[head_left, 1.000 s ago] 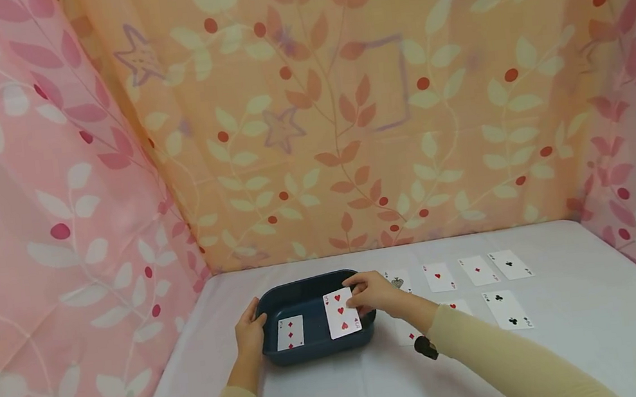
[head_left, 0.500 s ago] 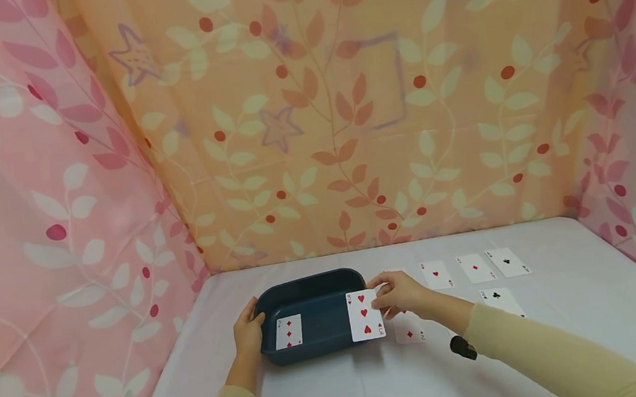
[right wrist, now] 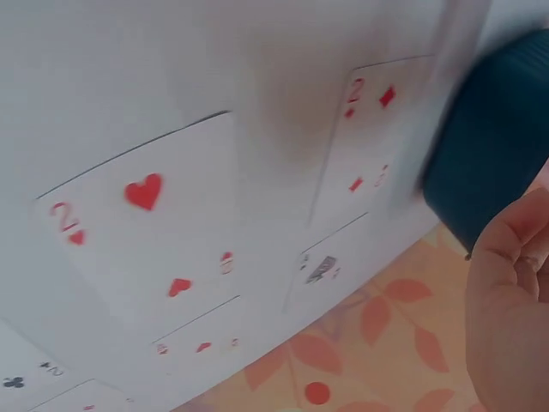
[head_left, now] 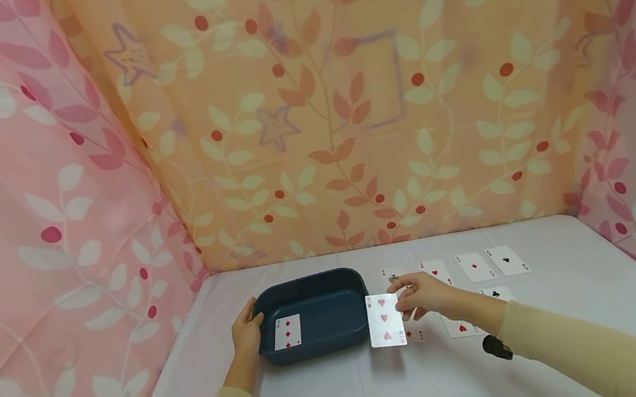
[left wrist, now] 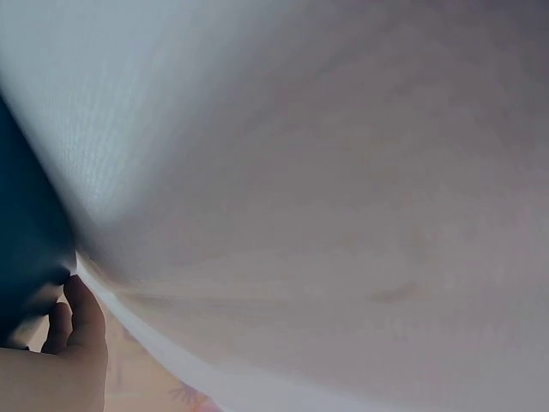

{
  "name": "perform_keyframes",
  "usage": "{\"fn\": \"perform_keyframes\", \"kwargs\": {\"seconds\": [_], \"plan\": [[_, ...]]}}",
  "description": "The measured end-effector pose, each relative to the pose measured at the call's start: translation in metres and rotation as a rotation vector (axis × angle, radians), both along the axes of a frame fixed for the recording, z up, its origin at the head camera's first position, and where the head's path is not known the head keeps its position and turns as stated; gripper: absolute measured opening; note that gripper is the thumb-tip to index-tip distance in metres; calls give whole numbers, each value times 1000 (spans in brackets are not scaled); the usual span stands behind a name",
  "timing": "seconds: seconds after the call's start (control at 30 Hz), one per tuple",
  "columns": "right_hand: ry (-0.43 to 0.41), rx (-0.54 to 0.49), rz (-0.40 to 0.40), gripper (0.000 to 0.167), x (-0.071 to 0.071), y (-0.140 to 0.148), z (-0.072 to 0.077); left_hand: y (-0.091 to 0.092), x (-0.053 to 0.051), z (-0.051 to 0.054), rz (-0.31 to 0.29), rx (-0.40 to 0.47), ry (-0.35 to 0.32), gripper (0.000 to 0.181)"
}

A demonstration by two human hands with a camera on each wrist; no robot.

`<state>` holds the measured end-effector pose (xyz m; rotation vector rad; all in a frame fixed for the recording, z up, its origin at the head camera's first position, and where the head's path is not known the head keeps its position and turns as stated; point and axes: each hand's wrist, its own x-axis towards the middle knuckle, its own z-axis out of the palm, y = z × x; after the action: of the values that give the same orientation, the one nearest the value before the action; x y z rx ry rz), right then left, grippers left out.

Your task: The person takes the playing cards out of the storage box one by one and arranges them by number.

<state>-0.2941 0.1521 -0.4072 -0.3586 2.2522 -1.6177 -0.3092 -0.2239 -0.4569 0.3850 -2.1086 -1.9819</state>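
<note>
My right hand (head_left: 426, 297) pinches the right edge of a three of hearts (head_left: 385, 321), a playing card held face up just beyond the right end of a dark blue tray (head_left: 330, 319). My left hand (head_left: 246, 330) grips the tray by its left rim; the left wrist view also shows that hand (left wrist: 77, 339) against the blue wall (left wrist: 26, 206). Inside the tray, on its left side, lies a three of diamonds (head_left: 287, 332). Below the held card, a two of diamonds (head_left: 416, 332) is partly covered. In the right wrist view the held card is not visible.
Face-up cards lie in rows on the white table to the right: an ace of spades (head_left: 391, 275), ace of hearts (head_left: 433, 269), ace of diamonds (head_left: 475, 267), ace of clubs (head_left: 507, 261), two of hearts (right wrist: 163, 223) and two of clubs (head_left: 495, 293). Patterned curtains (head_left: 332, 113) enclose the table.
My right hand has carried the three of hearts rightward, from over the tray to beyond its right end. The left hand stays on the rim, and the three of diamonds remains inside.
</note>
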Motion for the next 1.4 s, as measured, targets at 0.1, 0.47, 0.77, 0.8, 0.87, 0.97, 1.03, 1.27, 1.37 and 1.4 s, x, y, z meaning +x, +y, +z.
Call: {"fn": "perform_keyframes", "kwargs": {"seconds": [0.1,0.47,0.77,0.8,0.87,0.97,1.03,1.27,1.37,1.4], "plan": [[-3,12,26,33,1,9,-2,0,1,0,0,-8,-6,49],[-19,51,107,26,7,35,-18,-3,2,-2,6,-19,-9,49],[-61,69,169,19,11,42,-37,-4,3,-3,-3,-40,9,50],[-63,71,175,18,12,43,-39,-5,3,-3,-1,-40,10,50],[-72,74,184,17,12,43,-42,-5,3,-3,2,-40,11,50],[-70,84,197,16,13,43,-46,-4,3,-3,1,-37,12,50],[-65,97,194,15,14,43,-48,-2,3,-3,-1,-35,10,50],[-52,121,196,13,17,44,-47,-1,0,-1,-6,-31,-8,50],[-52,119,212,13,16,44,-47,-1,0,0,-4,-27,-13,50],[-50,120,218,12,16,44,-47,0,0,0,-6,-27,-15,50]]}}
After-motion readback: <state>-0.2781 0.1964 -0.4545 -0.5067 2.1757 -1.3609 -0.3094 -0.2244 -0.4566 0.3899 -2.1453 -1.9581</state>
